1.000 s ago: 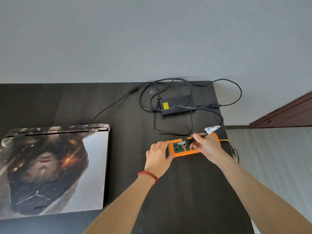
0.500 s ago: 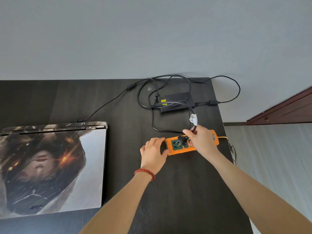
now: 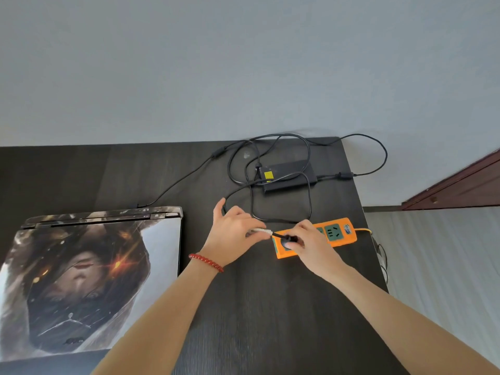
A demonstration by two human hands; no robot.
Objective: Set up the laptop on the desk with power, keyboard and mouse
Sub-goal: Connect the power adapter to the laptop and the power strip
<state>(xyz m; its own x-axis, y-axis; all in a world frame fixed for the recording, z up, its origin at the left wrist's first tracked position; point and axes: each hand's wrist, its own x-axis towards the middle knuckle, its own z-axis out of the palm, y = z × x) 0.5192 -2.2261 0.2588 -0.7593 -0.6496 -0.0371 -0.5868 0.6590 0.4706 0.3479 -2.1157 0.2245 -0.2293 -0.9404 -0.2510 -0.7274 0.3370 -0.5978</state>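
While your right hand (image 3: 311,246) pinches the black plug (image 3: 287,240) into the orange power strip (image 3: 338,234) and your left hand (image 3: 234,235) pinches its tagged cord, the closed laptop (image 3: 89,277) lies on the bench (image 3: 270,320); keyboard and mouse are not in view.

A plain grey wall (image 3: 243,63) rises behind the desk. At the right runs reddish-brown trim (image 3: 460,182), perhaps a door frame, above pale flooring (image 3: 446,266).

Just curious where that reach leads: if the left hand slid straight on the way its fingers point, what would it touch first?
Probably the plug on the orange power strip, where the right hand grips it. The left hand points right, along the white-tagged cable it pinches. Depth is hard to judge here.
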